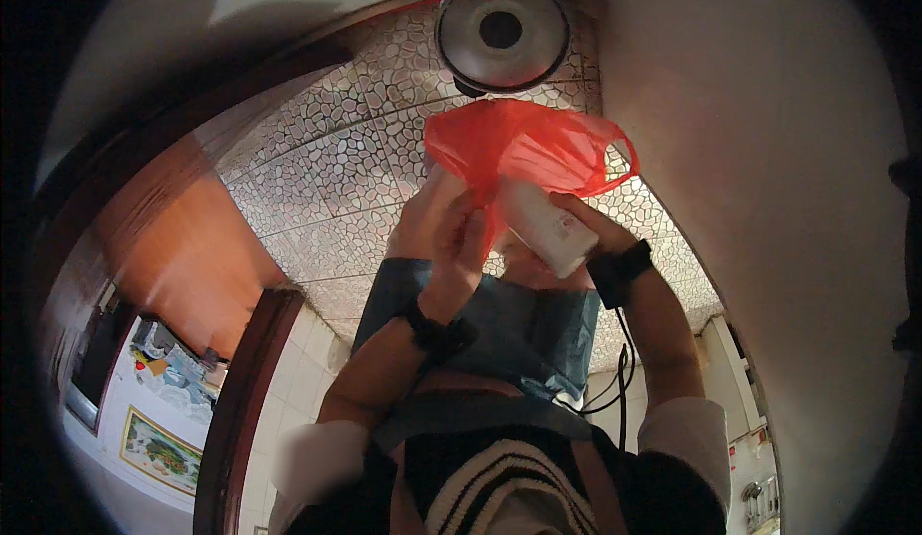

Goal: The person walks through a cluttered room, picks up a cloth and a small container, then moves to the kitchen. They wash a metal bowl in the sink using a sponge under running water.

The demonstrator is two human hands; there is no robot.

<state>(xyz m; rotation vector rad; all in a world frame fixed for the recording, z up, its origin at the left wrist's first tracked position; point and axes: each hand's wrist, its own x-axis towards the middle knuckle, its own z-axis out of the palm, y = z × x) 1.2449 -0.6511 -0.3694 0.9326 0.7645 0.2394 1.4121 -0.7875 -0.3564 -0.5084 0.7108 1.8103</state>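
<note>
My left hand [461, 236] is closed around the gathered side of a red plastic carrier bag [547, 149]. The bag spreads out beyond my hands, and one loop handle hangs at its right side. In my right hand [601, 227] is a white packet [551, 229] with faint printing, held at a slant. Its far end meets the red bag; whether that end lies inside, I cannot tell. Dark bands sit on both my wrists, and a small dark box [609, 279] is on the right one.
A round metal lid [533, 59] with a black centre lies beyond the bag, above the pebble-patterned tile floor [324, 167]. A pale wall [749, 175] rises at right. At left stand a dark wooden door frame [245, 398] and an orange surface [180, 232]. A black cable [623, 384] hangs near my right arm.
</note>
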